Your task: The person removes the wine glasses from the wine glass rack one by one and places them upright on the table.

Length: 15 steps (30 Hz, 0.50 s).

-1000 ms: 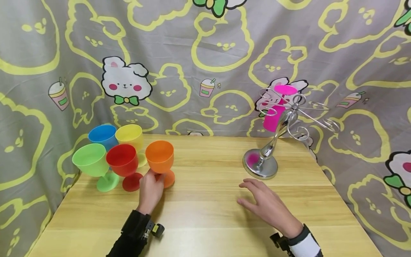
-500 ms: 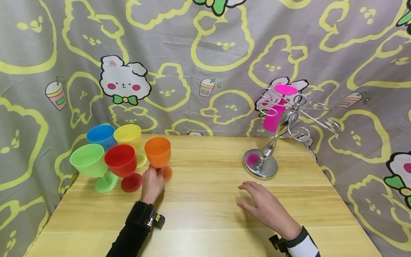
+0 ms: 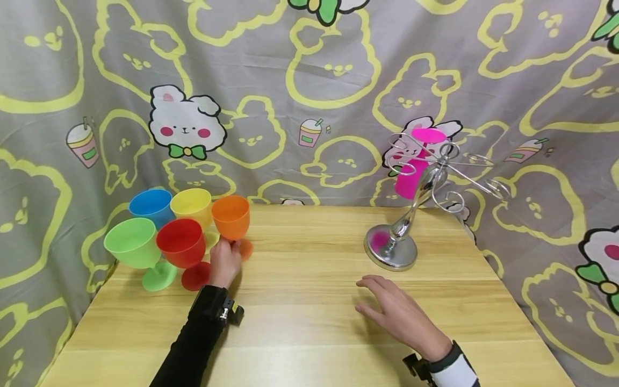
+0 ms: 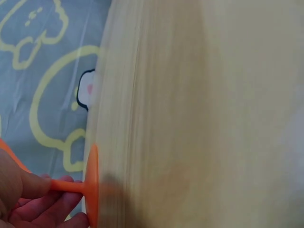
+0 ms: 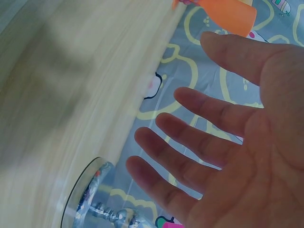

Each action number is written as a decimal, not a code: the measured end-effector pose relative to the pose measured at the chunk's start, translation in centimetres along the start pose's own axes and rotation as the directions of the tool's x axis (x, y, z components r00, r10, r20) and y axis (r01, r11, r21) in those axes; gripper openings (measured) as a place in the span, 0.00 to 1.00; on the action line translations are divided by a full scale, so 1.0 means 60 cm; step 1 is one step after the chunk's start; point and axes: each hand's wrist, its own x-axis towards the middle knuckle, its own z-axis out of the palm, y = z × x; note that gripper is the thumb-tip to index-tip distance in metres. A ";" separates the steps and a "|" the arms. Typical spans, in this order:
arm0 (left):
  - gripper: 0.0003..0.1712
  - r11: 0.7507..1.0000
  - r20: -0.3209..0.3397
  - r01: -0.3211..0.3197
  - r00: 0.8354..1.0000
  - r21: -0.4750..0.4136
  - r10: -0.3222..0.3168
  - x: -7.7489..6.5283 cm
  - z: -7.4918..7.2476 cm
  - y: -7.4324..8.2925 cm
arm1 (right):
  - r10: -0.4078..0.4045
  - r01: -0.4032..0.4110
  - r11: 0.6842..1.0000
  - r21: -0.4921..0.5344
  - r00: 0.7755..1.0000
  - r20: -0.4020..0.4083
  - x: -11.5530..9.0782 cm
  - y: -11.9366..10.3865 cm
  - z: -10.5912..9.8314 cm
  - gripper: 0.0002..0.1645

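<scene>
My left hand (image 3: 225,263) holds an orange goblet (image 3: 231,217) by its stem, upright beside the other goblets. In the left wrist view, thumb and fingers pinch the thin orange stem (image 4: 66,185) just above its round foot. Close by stand a red goblet (image 3: 181,244), a yellow goblet (image 3: 192,208), a light green goblet (image 3: 131,244) and a blue goblet (image 3: 151,207). My right hand (image 3: 403,317) hovers over the table with fingers relaxed and spread, holding nothing. Beyond it stands a chrome rack (image 3: 406,228) with curled wire arms; a magenta goblet (image 3: 409,177) hangs upside down from it.
Everything stands on a light wooden table (image 3: 309,301). A grey curtain (image 3: 271,70) with cartoon animals surrounds its back and sides. The rack's wire arms (image 3: 479,185) reach out toward the right.
The left hand has moved the orange goblet back and slightly left, in beside the yellow one. My right hand stays nearly where it was.
</scene>
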 end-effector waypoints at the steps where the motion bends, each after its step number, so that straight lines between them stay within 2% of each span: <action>1: 0.06 1.000 -0.001 0.007 1.000 -0.001 -0.007 0.002 0.000 -0.002 | 0.000 0.000 1.000 0.001 1.000 0.000 -0.001 0.000 0.000 0.26; 8: 0.06 0.999 -0.006 0.035 0.999 -0.014 -0.035 0.010 0.002 -0.009 | -0.006 0.006 1.000 -0.003 1.000 0.007 -0.005 0.000 -0.001 0.25; 11: 0.07 0.996 -0.004 0.082 0.997 -0.028 -0.082 0.010 0.004 -0.008 | -0.016 0.016 1.000 -0.009 1.000 -0.005 -0.005 0.000 -0.004 0.25; 15: 0.12 0.982 0.008 0.174 0.985 -0.070 -0.174 0.004 0.001 -0.002 | -0.037 0.036 0.999 -0.018 0.997 -0.066 -0.002 0.000 -0.018 0.24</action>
